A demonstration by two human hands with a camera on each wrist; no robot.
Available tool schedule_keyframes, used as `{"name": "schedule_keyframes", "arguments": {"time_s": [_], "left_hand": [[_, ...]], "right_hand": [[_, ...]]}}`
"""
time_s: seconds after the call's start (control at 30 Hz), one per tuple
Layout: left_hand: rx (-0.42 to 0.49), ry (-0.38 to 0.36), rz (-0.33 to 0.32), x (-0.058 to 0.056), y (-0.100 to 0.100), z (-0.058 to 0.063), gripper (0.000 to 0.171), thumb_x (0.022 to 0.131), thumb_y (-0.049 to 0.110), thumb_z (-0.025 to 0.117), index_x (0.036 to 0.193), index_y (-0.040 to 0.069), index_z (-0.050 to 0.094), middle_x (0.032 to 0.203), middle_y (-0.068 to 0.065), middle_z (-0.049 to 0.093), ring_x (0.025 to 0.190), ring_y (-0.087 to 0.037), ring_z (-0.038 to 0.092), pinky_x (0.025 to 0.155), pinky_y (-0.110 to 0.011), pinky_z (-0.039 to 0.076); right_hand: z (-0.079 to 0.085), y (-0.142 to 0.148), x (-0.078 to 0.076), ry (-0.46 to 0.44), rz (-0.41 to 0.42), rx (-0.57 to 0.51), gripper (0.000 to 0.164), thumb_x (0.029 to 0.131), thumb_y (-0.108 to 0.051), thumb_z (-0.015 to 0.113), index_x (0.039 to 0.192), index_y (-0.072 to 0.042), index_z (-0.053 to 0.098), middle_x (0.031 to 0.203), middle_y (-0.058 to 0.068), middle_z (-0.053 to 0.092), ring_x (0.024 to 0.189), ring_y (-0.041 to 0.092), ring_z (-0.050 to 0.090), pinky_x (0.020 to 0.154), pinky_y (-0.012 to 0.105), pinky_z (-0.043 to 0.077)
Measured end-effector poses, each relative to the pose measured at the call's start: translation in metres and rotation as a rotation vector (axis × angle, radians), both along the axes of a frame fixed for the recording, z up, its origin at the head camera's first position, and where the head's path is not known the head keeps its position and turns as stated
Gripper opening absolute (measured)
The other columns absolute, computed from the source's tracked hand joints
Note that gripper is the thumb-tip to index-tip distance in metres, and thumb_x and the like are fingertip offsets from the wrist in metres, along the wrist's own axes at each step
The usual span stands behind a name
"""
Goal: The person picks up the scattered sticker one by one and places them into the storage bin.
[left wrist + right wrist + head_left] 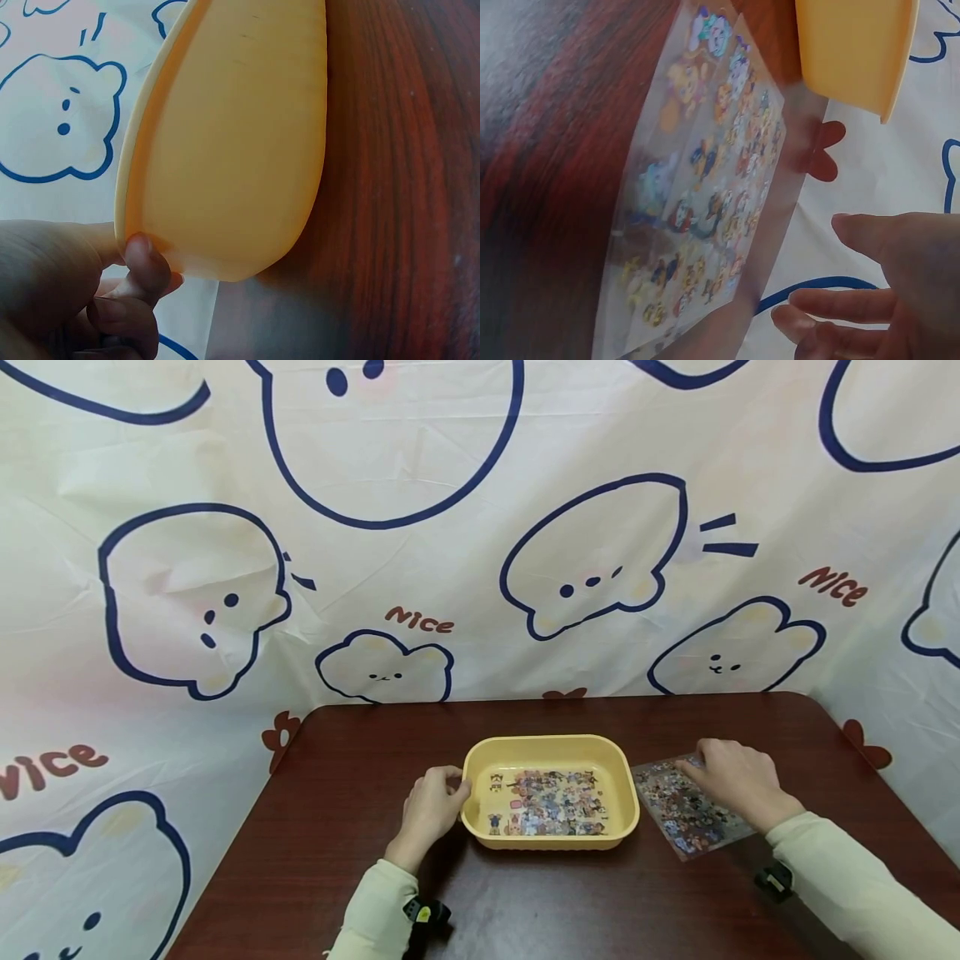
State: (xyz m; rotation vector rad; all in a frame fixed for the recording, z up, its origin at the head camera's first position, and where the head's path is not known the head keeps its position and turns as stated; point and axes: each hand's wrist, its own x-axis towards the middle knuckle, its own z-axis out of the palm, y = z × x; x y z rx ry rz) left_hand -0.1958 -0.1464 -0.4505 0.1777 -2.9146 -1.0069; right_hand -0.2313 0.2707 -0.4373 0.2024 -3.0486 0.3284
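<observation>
A yellow plastic basin (pixel 551 842) stands in the middle of the table, with a clear sheet of small cartoon stickers (pixel 557 802) lying on its floor. My left hand (pixel 433 806) grips its left rim; in the left wrist view thumb and fingers pinch the edge of the yellow wall (pixel 232 135). To the right of the basin lie clear sticker sheets (pixel 678 814), printed with many little figures. Over their right part is my right hand (pixel 738 781). In the right wrist view its thumb and loosely bent fingers (pixel 840 306) are apart, holding nothing, beside the overlapping sheets (pixel 705 195).
The dark reddish-brown wooden table (pixel 540 910) has rounded far corners. Behind and beside it hangs a white cloth (pixel 465 560) with blue-outlined cartoon bears. Each wrist carries a small black device (pixel 774 881) below the pale sleeve (pixel 862 885).
</observation>
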Motion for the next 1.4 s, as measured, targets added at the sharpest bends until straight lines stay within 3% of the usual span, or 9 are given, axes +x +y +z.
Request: {"name": "schedule_keyframes", "arguments": {"time_s": [0.33, 0.67, 1.0, 1.4], "left_hand": [[-0.013, 0.009, -0.003, 0.0, 0.0, 0.0, 0.029, 0.095, 0.029, 0.065, 0.115, 0.01, 0.074, 0.065, 0.006, 0.065, 0.057, -0.01, 0.055, 0.06, -0.032, 0.042], [-0.008, 0.011, -0.004, 0.0, 0.0, 0.0, 0.03, 0.095, 0.029, 0.065, 0.116, 0.009, 0.073, 0.064, 0.006, 0.064, 0.056, -0.01, 0.055, 0.059, -0.031, 0.041], [0.002, 0.008, -0.006, 0.001, 0.0, 0.0, 0.031, 0.096, 0.028, 0.065, 0.117, 0.008, 0.073, 0.063, 0.006, 0.064, 0.054, -0.011, 0.055, 0.058, -0.031, 0.041], [-0.002, 0.004, -0.003, 0.0, 0.0, 0.001, 0.031, 0.095, 0.029, 0.065, 0.117, 0.009, 0.073, 0.061, 0.007, 0.063, 0.054, -0.01, 0.055, 0.06, -0.031, 0.041]], "right_hand": [[-0.009, 0.014, 0.001, -0.015, -0.005, 0.003, 0.048, 0.095, -0.041, 0.065, 0.06, -0.015, 0.045, 0.051, 0.0, 0.04, 0.044, 0.016, 0.041, 0.042, 0.029, 0.026], [-0.016, 0.021, 0.001, -0.152, -0.044, 0.029, 0.053, 0.094, -0.045, 0.065, 0.054, -0.017, 0.043, 0.048, -0.005, 0.036, 0.043, 0.013, 0.04, 0.043, 0.027, 0.027], [-0.018, 0.025, -0.001, -0.215, -0.064, -0.002, 0.054, 0.083, -0.052, 0.077, 0.057, -0.016, 0.046, 0.051, -0.005, 0.035, 0.048, 0.013, 0.039, 0.046, 0.028, 0.028], [-0.015, 0.025, -0.005, -0.294, -0.079, -0.062, 0.051, 0.083, -0.048, 0.079, 0.064, -0.013, 0.047, 0.055, -0.003, 0.04, 0.052, 0.014, 0.042, 0.048, 0.029, 0.031]]}}
